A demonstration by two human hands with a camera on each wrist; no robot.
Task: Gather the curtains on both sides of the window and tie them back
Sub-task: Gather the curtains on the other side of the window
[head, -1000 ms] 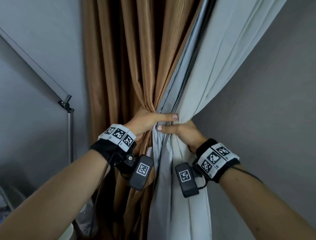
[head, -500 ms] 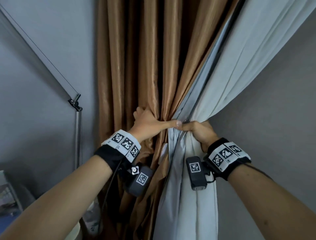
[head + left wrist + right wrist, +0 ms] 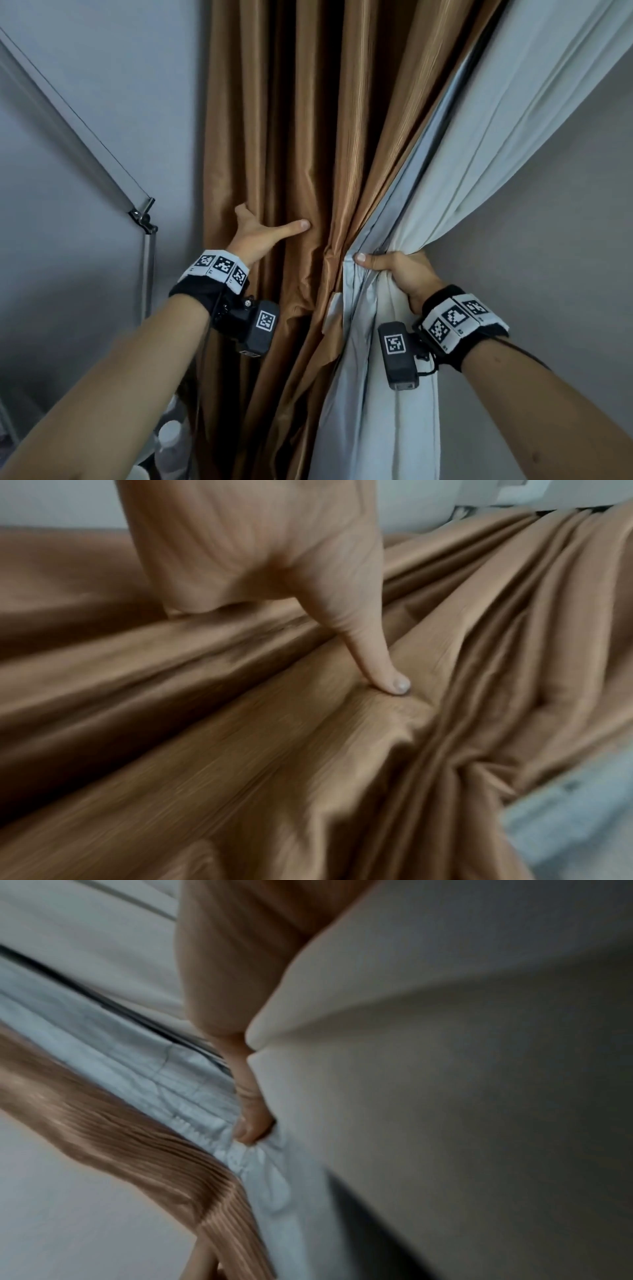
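Note:
A brown ribbed curtain (image 3: 301, 137) hangs in folds in the middle, and its pale grey backing (image 3: 479, 154) sweeps in from the upper right. My left hand (image 3: 260, 236) lies spread against the brown curtain (image 3: 240, 750) near its left edge. The thumb (image 3: 369, 647) is straight and presses a fold, while the other fingers reach round the edge, mostly hidden. My right hand (image 3: 400, 274) grips the gathered grey fabric (image 3: 445, 1096), thumb (image 3: 251, 1112) clamped over the bunch. The hands are apart, with a strip of brown folds between them.
A metal pole with a hinged joint (image 3: 148, 240) stands left of the curtain, and a slanted rail (image 3: 68, 120) runs up from it. Pale bottles (image 3: 171, 435) sit low at the left. Grey wall (image 3: 548, 222) lies to the right.
My left hand has let go of the bunch it held beside the right hand and moved left and up, spreading on the brown curtain. The right hand keeps its grip.

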